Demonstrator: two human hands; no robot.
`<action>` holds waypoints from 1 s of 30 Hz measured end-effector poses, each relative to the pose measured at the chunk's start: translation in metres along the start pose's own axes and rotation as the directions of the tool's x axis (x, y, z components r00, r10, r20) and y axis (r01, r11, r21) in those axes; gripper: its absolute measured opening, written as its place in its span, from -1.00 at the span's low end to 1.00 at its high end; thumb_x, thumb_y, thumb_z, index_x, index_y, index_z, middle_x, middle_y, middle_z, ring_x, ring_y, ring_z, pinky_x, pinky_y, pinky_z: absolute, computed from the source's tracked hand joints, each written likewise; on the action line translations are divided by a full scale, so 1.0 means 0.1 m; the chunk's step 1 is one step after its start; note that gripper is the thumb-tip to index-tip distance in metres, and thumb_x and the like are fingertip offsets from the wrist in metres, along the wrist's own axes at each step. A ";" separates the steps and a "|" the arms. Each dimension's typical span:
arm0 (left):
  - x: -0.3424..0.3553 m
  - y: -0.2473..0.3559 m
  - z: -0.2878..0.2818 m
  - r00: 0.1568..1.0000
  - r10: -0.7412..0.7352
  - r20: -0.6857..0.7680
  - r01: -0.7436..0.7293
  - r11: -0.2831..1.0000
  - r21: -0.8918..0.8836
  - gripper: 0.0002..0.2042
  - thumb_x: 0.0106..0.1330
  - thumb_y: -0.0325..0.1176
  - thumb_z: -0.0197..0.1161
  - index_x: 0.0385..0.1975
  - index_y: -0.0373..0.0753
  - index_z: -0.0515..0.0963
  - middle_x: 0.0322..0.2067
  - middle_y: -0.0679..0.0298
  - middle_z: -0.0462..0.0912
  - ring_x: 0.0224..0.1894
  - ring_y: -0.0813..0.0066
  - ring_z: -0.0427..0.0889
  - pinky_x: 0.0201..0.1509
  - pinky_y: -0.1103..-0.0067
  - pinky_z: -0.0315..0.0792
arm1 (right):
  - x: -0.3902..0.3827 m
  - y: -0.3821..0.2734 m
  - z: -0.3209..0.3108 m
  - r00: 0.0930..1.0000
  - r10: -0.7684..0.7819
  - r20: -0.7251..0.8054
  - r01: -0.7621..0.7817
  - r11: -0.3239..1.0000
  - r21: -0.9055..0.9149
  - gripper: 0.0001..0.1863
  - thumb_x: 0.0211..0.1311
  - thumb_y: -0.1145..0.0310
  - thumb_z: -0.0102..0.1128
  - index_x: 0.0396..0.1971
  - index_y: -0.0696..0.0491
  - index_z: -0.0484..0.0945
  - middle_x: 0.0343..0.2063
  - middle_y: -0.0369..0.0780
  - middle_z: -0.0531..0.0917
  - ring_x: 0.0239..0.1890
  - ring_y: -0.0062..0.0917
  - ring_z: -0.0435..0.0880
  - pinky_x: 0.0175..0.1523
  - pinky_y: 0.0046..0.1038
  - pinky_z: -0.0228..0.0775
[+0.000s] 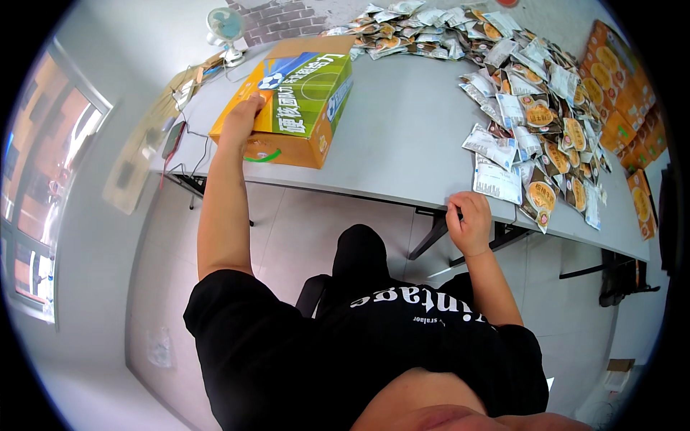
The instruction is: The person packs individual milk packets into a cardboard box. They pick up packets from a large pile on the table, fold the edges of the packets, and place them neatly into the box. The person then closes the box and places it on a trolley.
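My left hand [242,121] lies on the top of a cardboard box [334,133] at the left of the table, its fingers stretched forward against the yellow part. The box is closed, orange-brown at the sides, with a green, yellow and blue top showing a football pitch. A green handle [263,156] hangs on its near side. At the table's front edge rests my right hand [471,224], fingers curled in with nothing seen in them. Close by it, several white and brown sachets [497,179] form the near end of a large heap.
The heap of sachets [535,108] runs along the back and right of the grey table [402,129]. Orange printed cartons [622,93] stand at the far right. A small fan [225,27], a phone [173,139] and cables lie at the left. A chair [311,294] is beneath me.
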State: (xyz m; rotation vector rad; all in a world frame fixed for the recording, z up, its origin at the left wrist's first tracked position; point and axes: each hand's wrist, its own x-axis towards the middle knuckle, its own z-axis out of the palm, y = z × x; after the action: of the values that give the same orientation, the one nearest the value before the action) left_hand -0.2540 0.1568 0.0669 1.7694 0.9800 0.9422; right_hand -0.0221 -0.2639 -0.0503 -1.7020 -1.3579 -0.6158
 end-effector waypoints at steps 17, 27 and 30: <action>-0.88 0.62 1.66 0.468 0.275 0.840 -0.880 0.230 0.415 -0.65 0.36 -0.06 0.06 -0.16 -0.22 0.60 -0.15 0.13 0.63 0.03 0.18 0.52 0.19 0.33 0.34 | -0.02 -0.01 -0.02 0.999 0.034 0.017 -0.033 0.999 -0.011 -0.90 -0.06 0.54 0.24 -0.46 0.10 0.56 -0.37 -0.18 0.61 -0.32 -0.25 0.54 -0.20 -0.30 0.39; -1.04 0.57 1.45 0.426 0.586 0.689 -0.898 0.368 0.243 -0.79 0.30 -0.22 0.15 -0.26 -0.21 0.59 -0.16 0.19 0.60 0.00 0.22 0.53 0.23 0.28 0.31 | 0.38 -0.07 0.00 0.920 0.227 0.319 -0.291 0.942 0.168 -0.88 0.05 0.46 0.23 -0.38 0.14 0.56 -0.31 -0.11 0.62 -0.26 -0.22 0.58 -0.14 -0.27 0.43; -0.98 0.68 1.26 0.453 0.668 0.591 -0.886 0.412 0.214 -0.76 0.31 -0.25 0.16 -0.15 -0.22 0.58 -0.07 0.15 0.60 0.08 0.19 0.50 0.28 0.29 0.27 | 0.69 -0.25 0.20 0.963 0.073 0.260 -0.134 0.965 0.226 -0.82 0.06 0.46 0.24 -0.31 0.13 0.55 -0.24 -0.11 0.62 -0.17 -0.20 0.59 -0.06 -0.26 0.44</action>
State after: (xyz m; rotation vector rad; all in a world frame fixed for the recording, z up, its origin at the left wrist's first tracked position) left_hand -0.1656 0.0072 0.0695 2.8789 -0.0482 0.7953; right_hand -0.0287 -0.2086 0.0025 -1.6773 -1.4407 -0.1693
